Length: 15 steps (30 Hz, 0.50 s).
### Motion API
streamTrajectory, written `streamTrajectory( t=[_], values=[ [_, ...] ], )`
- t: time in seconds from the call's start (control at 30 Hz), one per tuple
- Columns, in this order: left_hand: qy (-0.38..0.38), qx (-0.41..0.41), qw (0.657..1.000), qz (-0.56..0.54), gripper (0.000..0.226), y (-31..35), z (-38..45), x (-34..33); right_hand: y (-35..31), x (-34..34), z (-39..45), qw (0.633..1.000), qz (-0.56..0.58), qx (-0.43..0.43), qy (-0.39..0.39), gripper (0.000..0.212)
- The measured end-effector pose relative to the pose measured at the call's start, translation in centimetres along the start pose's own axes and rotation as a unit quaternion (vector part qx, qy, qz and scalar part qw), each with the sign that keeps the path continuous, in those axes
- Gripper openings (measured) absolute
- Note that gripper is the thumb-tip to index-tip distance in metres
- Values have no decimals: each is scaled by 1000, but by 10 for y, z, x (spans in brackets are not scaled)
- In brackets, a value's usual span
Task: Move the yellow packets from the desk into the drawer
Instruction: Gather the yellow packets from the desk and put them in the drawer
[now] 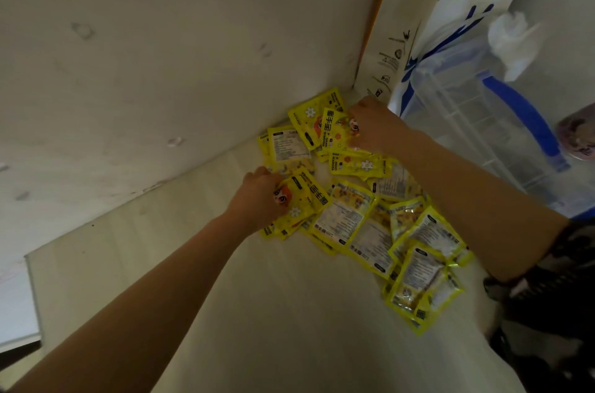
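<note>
A pale wall (145, 54) is filling the left of the view, meeting the light surface (257, 312) along a slanting edge. The left hand (257, 196) is reaching in from the lower left, its fingers curling round a small stack of yellow packets (297, 199) at the near-left edge of the pile, with the top packet showing a cartoon face. The rest of the yellow packets (370, 222) are lying scattered and overlapping on the surface, running from the corner by the wall down toward the lower right. The right hand (375, 127) is coming in from the right, its fingers gripping packets (335, 131) at the far end of the pile. Just behind it a white paper bag (418, 22) printed "coffee" is standing upright, and to the right a clear plastic box (476, 122) with a blue handle is sitting.
</note>
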<state>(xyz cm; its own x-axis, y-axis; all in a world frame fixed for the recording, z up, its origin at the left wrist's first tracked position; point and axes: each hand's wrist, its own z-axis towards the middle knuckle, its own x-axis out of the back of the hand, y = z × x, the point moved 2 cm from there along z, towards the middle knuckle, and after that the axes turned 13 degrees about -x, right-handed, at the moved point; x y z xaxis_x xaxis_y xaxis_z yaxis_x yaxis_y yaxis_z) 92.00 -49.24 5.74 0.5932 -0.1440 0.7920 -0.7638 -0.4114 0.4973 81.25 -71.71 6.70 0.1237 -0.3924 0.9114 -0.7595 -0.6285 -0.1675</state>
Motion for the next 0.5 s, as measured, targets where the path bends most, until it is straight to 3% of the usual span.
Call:
streamTrajectory(
  t=[0.1, 0.17, 0.27, 0.4, 0.5],
  values=[
    [24, -3, 1000, 19, 46, -2, 0, -3, -2, 1, 14, 999, -30, 6, -16, 50],
    [34, -6, 999, 36, 48, -1, -1, -4, -3, 4, 18, 999, -43, 9, -30, 38],
    [39, -8, 998, 52, 50, 2, -1, -6, -3, 7, 17, 997, -39, -5, -69, 37],
    [27, 4, 998, 52, 47, 2, -2, -9, -4, 6, 16, 994, -79, 5, -69, 57],
    [22, 16, 998, 50, 46, 3, -3, -12, -4, 5, 10, 995, -70, 22, -64, 59]
  ],
)
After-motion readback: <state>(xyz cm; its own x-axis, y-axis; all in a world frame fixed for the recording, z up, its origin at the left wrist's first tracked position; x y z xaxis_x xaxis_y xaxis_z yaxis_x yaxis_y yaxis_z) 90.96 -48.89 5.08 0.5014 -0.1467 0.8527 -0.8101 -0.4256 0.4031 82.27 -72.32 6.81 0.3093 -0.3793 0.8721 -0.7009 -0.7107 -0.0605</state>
